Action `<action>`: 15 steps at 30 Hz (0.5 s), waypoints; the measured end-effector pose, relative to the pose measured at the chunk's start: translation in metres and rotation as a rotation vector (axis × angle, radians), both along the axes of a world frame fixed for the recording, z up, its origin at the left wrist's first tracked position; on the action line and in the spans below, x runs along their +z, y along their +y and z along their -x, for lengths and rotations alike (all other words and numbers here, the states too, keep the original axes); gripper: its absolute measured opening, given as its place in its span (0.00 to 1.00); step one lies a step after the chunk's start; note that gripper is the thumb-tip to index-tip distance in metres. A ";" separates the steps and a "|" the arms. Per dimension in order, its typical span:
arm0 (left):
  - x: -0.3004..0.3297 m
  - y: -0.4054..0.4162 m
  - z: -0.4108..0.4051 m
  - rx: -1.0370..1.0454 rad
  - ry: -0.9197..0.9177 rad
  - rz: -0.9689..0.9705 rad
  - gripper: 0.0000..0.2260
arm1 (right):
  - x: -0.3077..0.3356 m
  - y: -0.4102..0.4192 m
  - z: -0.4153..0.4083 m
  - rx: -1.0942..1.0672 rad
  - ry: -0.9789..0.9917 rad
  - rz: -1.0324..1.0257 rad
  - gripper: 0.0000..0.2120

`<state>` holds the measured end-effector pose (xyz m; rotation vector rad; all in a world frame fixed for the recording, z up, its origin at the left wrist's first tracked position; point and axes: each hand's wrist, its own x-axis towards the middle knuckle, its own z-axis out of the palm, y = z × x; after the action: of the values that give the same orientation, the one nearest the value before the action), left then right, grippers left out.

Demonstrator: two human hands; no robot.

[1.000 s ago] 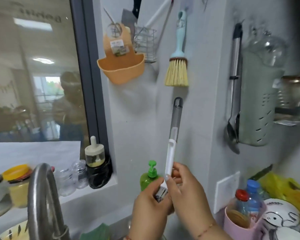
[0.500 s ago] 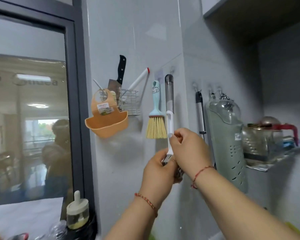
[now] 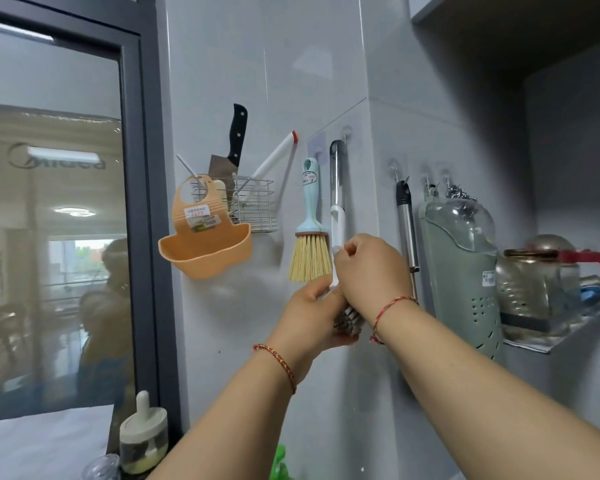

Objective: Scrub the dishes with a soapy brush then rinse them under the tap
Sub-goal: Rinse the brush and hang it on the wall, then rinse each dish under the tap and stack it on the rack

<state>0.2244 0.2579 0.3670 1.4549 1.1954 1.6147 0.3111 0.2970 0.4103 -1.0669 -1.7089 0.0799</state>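
Observation:
A long dish brush (image 3: 337, 188) with a clear grey and white handle stands upright against the tiled wall, its top loop at a wall hook (image 3: 345, 132). My right hand (image 3: 369, 271) pinches the white part of the handle. My left hand (image 3: 312, 317) cups the bristle head (image 3: 349, 320) from below and the left. Both arms reach up from the bottom of the view. No dishes or tap are in view.
Left of the brush hang a blue-handled straw brush (image 3: 309, 233), a wire rack (image 3: 253, 206) with a knife, and an orange silicone holder (image 3: 205, 240). To the right hang a steel utensil (image 3: 406, 223), a grey-green drainer (image 3: 461, 271) and a shelf with glass jars (image 3: 541, 289). A window (image 3: 49, 237) fills the left.
Both hands have carried the brush up from over the sink to the wall hook. The view has tilted upward, so the tap and counter have dropped out of sight.

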 end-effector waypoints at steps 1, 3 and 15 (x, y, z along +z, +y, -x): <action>-0.002 0.002 0.001 -0.001 0.008 0.004 0.10 | -0.003 0.001 0.001 -0.004 0.001 0.000 0.12; -0.005 0.005 0.001 -0.007 0.020 0.008 0.08 | -0.009 0.001 0.002 -0.011 0.012 -0.007 0.12; -0.053 -0.053 0.024 0.275 0.106 0.110 0.32 | -0.114 -0.079 0.016 0.243 0.383 -0.339 0.07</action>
<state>0.2007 0.2048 0.3141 1.3667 1.5771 1.6351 0.2948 0.2183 0.2961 -0.5490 -1.4304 0.1345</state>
